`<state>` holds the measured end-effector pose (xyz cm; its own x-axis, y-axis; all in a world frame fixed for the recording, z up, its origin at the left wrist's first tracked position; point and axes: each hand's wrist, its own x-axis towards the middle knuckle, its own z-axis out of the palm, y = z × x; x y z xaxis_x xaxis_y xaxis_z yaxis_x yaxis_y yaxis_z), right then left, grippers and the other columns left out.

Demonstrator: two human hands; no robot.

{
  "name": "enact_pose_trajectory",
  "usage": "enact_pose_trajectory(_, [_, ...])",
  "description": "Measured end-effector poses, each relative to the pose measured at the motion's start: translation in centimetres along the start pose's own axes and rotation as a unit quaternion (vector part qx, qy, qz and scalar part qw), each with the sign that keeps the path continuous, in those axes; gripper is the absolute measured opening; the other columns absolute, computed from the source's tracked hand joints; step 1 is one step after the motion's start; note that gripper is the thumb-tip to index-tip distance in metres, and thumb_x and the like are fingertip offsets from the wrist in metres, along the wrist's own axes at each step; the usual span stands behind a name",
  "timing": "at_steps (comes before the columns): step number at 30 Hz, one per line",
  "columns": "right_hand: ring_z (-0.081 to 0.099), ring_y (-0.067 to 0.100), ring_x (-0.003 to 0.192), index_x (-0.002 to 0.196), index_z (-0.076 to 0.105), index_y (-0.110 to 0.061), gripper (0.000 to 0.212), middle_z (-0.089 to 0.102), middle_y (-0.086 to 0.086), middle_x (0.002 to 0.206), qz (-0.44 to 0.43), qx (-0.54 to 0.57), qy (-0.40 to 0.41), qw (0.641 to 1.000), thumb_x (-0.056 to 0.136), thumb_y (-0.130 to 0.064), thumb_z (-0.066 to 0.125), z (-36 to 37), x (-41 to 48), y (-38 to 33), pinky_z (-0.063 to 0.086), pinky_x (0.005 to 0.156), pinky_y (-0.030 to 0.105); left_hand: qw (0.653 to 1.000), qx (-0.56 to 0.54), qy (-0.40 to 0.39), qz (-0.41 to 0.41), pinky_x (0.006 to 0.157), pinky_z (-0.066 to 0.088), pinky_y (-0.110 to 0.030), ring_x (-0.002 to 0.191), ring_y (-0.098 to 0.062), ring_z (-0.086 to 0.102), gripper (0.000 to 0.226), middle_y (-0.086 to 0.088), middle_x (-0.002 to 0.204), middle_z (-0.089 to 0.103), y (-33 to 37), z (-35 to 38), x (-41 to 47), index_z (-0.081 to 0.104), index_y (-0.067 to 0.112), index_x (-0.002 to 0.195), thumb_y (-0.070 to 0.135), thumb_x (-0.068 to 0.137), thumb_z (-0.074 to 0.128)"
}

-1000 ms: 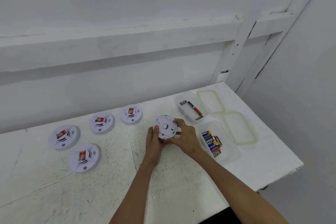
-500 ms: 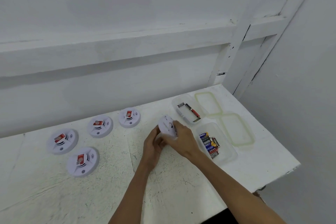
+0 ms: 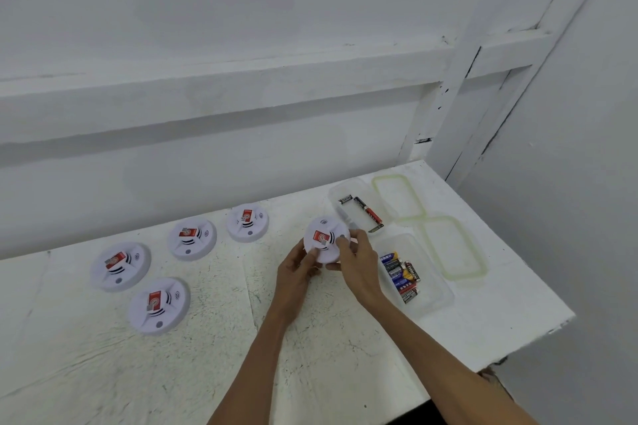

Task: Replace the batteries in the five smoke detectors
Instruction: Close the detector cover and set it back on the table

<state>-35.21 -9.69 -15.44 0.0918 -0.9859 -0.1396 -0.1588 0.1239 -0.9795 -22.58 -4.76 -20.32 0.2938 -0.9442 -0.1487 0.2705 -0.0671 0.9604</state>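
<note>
While left grip and right grip both clasp one smoke detector, face up, over table beside near tub, four detectors lie face up at left. Few batteries in far tub, many in near tub. Likely early; most swaps left.

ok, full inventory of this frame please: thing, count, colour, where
flat smoke detectors: four, white with red labels, left half of table
held smoke detector: one, white with red label showing, between both hands
far container: one, clear plastic, back right, open
far batteries: roughly three, black and red, in far container
near container: one, clear plastic, right of the hands, open
near batteries: several, blue, black, red, in near container
lids: two, clear with greenish rims, right of containers
table: one, white, scuffed
left hand: grips held smoke detector's left edge
right hand: grips its right side
</note>
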Motion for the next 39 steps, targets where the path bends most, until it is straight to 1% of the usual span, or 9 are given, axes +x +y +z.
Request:
enact_pose_trajectory(4, [0.069, 0.018, 0.082, 0.101, 0.059, -0.007, 0.021, 0.069, 0.009, 0.098, 0.074, 0.006, 0.000, 0.997, 0.094, -0.027, 0.060, 0.2, 0.9, 0.7, 0.062, 0.078, 0.042, 0.998, -0.030, 0.047, -0.006, 0.096, 0.058, -0.036, 0.118, -0.020, 0.071, 0.043, -0.006, 0.131, 0.072, 0.2, 0.4, -0.2, 0.052, 0.025, 0.147, 0.026, 0.105, 0.059])
enact_pose_trajectory(7, [0.072, 0.016, 0.085, 0.106, 0.060, -0.014, 0.027, 0.072, 0.008, 0.102, 0.107, 0.020, -0.026, 0.994, 0.086, -0.029, 0.069, 0.4, 1.3, 2.1, 0.062, 0.083, 0.041, 0.994, -0.051, 0.096, -0.018, 0.093, 0.059, -0.035, 0.118, -0.022, 0.071, 0.042, -0.012, 0.133, 0.070, -0.3, 0.4, -0.1, 0.053, 0.019, 0.140, 0.027, 0.101, 0.065])
enact_pose_trajectory(11, [0.075, 0.015, 0.089, 0.112, 0.057, -0.020, 0.041, 0.076, 0.006, 0.098, 0.110, 0.046, -0.053, 0.991, 0.079, -0.027, 0.081, 0.7, 0.8, 3.2, 0.061, 0.086, 0.035, 0.998, 0.002, 0.062, 0.007, 0.104, 0.055, -0.046, 0.128, -0.024, 0.065, 0.061, -0.002, 0.140, 0.067, -0.5, -0.1, 0.1, 0.052, 0.019, 0.147, 0.019, 0.092, 0.078])
enact_pose_trajectory(14, [0.075, 0.016, 0.092, 0.112, 0.060, -0.014, 0.031, 0.076, 0.009, 0.103, 0.120, 0.065, -0.063, 0.989, 0.086, -0.023, 0.074, 0.5, 1.1, 3.5, 0.061, 0.086, 0.037, 0.998, 0.046, 0.045, 0.022, 0.110, 0.050, -0.037, 0.137, -0.012, 0.057, 0.078, 0.008, 0.151, 0.057, -0.6, -0.3, 0.2, 0.040, 0.024, 0.157, 0.015, 0.091, 0.079])
enact_pose_trajectory(22, [0.074, 0.016, 0.095, 0.105, 0.071, -0.024, 0.053, 0.077, -0.001, 0.102, 0.134, 0.021, -0.091, 0.987, 0.084, -0.071, 0.059, 0.4, 2.4, 5.1, 0.060, 0.087, 0.042, 0.996, 0.089, 0.000, 0.012, 0.110, 0.049, -0.026, 0.140, 0.001, 0.048, 0.096, 0.020, 0.157, 0.044, -0.4, -0.2, 0.2, 0.026, 0.031, 0.163, 0.014, 0.088, 0.082])
enact_pose_trajectory(26, [0.073, 0.022, 0.100, 0.112, 0.072, -0.024, 0.058, 0.077, 0.002, 0.106, 0.141, 0.028, -0.116, 0.983, 0.083, -0.073, 0.058, 0.4, 2.7, 5.8, 0.058, 0.091, 0.047, 0.993, 0.112, -0.018, 0.012, 0.099, 0.050, -0.015, 0.132, 0.014, 0.049, 0.092, 0.024, 0.152, 0.043, 0.0, -0.1, 0.2, 0.025, 0.038, 0.161, 0.011, 0.092, 0.078])
enact_pose_trajectory(31, [0.073, 0.026, 0.100, 0.118, 0.070, -0.018, 0.047, 0.076, 0.008, 0.108, 0.151, 0.043, -0.134, 0.979, 0.097, -0.056, 0.052, -0.1, 2.7, 5.4, 0.058, 0.091, 0.048, 0.991, 0.129, -0.037, 0.010, 0.097, 0.048, -0.010, 0.135, 0.009, 0.046, 0.092, 0.015, 0.159, 0.035, 0.2, 0.4, 0.5, 0.019, 0.034, 0.164, 0.009, 0.095, 0.074])
enact_pose_trajectory(36, [0.075, 0.027, 0.096, 0.114, 0.073, -0.027, 0.058, 0.077, 0.005, 0.106, 0.152, 0.023, -0.137, 0.979, 0.087, -0.072, 0.049, 0.2, 2.6, 5.6, 0.060, 0.087, 0.048, 0.988, 0.145, -0.047, 0.005, 0.103, 0.048, -0.013, 0.143, -0.013, 0.046, 0.084, 0.005, 0.157, 0.042, 0.1, -0.2, 0.7, 0.023, 0.020, 0.162, 0.004, 0.095, 0.072])
enact_pose_trajectory(39, [0.075, 0.032, 0.091, 0.117, 0.073, -0.023, 0.062, 0.076, 0.009, 0.106, 0.153, 0.033, -0.150, 0.976, 0.089, -0.073, 0.049, 0.2, 2.6, 5.6, 0.060, 0.085, 0.048, 0.986, 0.156, -0.060, -0.005, 0.104, 0.050, -0.019, 0.139, -0.009, 0.050, 0.078, 0.007, 0.152, 0.048, 0.0, -0.8, 0.9, 0.028, 0.023, 0.157, 0.006, 0.095, 0.073])
